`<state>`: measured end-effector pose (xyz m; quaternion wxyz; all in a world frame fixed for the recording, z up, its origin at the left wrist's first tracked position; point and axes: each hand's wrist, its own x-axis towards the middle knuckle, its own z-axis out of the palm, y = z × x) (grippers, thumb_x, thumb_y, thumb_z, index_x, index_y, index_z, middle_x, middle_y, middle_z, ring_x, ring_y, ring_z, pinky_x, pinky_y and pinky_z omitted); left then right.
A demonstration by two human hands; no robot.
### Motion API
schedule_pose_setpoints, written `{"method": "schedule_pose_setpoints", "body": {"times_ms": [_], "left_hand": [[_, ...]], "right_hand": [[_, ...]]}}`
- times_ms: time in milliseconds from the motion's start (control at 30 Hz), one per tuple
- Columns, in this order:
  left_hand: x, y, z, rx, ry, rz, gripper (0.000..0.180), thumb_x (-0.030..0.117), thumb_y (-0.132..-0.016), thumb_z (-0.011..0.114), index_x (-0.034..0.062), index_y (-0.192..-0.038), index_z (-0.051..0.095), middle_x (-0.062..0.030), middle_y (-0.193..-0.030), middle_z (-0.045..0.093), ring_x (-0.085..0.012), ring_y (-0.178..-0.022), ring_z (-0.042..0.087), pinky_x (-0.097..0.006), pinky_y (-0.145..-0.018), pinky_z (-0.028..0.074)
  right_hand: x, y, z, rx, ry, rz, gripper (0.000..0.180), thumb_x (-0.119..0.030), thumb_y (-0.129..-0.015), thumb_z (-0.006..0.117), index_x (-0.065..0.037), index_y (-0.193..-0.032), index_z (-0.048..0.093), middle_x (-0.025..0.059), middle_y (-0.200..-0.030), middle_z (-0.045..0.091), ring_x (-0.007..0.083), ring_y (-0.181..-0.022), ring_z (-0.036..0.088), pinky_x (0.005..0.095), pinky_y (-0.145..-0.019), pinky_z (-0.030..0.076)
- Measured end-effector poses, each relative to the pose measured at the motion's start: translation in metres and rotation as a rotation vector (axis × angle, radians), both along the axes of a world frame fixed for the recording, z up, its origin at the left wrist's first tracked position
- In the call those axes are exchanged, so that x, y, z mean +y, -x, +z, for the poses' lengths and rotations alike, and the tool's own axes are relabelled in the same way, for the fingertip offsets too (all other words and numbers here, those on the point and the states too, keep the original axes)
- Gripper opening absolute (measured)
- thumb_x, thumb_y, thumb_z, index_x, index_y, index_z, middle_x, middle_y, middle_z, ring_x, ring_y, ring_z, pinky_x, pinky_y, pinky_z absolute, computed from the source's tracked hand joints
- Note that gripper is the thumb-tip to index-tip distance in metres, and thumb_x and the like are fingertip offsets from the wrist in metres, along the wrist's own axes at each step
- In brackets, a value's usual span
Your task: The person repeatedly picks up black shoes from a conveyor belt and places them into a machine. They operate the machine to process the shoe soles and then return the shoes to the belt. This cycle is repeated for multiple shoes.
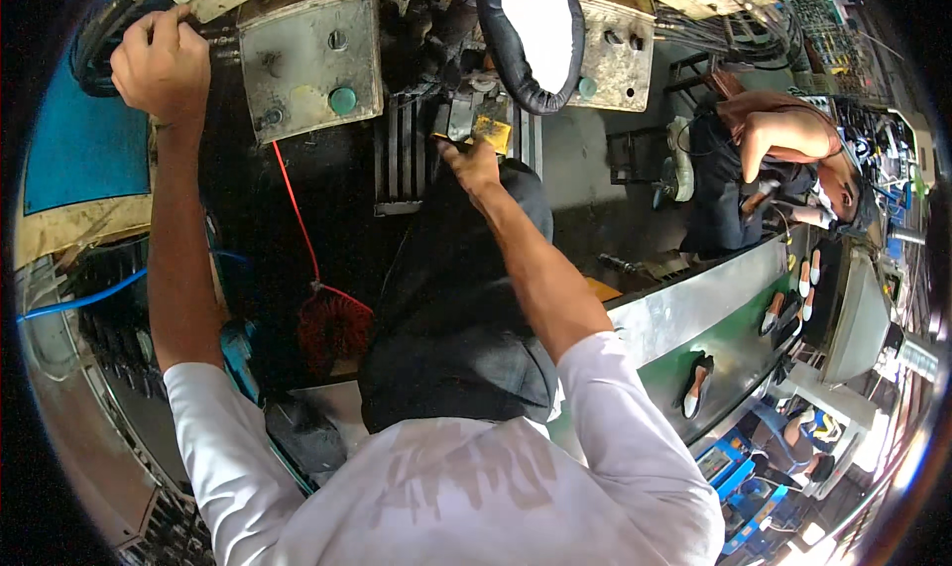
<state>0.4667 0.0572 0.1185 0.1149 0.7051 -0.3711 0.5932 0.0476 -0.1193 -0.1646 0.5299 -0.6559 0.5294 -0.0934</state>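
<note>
My left hand (164, 65) is raised at the far left, beside black hoses (94, 56) and the edge of a pale beam. Its fingers are curled in, and whatever they may hold is hidden. Between my knees, my right hand (476, 167) reaches down with fingers closed at a small yellow piece (493, 133) and a grey metal block (461, 118). A thin dark thing shows by its thumb; I cannot make out its kind. Ahead of that hand stands a white oval form (536, 31) with a thick black rim.
Worn metal boxes with green buttons, a left box (307, 65) and a right box (620, 56), flank the machine. A red coiled hose (335, 323) hangs at left. Shoes (697, 386) lie on a green conveyor (650, 368) at right. Another person (783, 140) sits bent over beyond it.
</note>
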Motion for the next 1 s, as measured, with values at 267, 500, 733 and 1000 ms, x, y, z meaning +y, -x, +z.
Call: {"method": "schedule_pose_setpoints", "body": {"times_ms": [267, 500, 733, 1000], "left_hand": [[0.021, -0.021, -0.004, -0.059, -0.04, 0.047, 0.018, 0.017, -0.079, 0.077, 0.0337, -0.083, 0.084, 0.0074, -0.096, 0.073, -0.0236, -0.084, 0.066, -0.042, -0.072, 0.051], [0.023, -0.027, -0.009, -0.032, -0.034, 0.068, 0.021, 0.016, -0.078, 0.076, 0.0355, -0.082, 0.084, 0.0071, -0.095, 0.073, -0.0244, -0.081, 0.064, -0.042, -0.071, 0.05], [0.016, -0.032, -0.002, -0.066, -0.028, 0.021, 0.023, 0.015, -0.078, 0.075, 0.0354, -0.082, 0.085, 0.0069, -0.094, 0.073, -0.0248, -0.082, 0.064, -0.042, -0.072, 0.05], [0.02, -0.029, -0.007, -0.087, -0.038, 0.001, 0.022, 0.016, -0.076, 0.077, 0.0363, -0.081, 0.083, 0.0067, -0.092, 0.073, -0.0244, -0.082, 0.065, -0.042, -0.07, 0.05]], "right_hand": [[-0.03, -0.017, 0.127, -0.527, 0.238, 0.049, 0.04, -0.003, -0.088, 0.072, 0.001, -0.127, 0.067, 0.0123, -0.119, 0.073, 0.0231, -0.11, 0.067, 0.04, -0.097, 0.055], [0.001, -0.014, 0.158, -0.565, 0.231, -0.034, 0.032, -0.002, -0.089, 0.068, 0.002, -0.121, 0.072, 0.0081, -0.112, 0.076, 0.0201, -0.104, 0.069, 0.038, -0.094, 0.055], [-0.016, -0.048, 0.159, -0.332, 0.181, -0.081, 0.034, -0.014, -0.09, 0.077, 0.005, -0.117, 0.071, 0.013, -0.11, 0.077, 0.0237, -0.099, 0.07, 0.0405, -0.094, 0.055], [-0.022, -0.034, 0.155, -0.299, 0.217, 0.001, 0.037, -0.008, -0.088, 0.07, 0.004, -0.123, 0.07, 0.0169, -0.108, 0.078, 0.0274, -0.099, 0.073, 0.0444, -0.091, 0.056]]}}
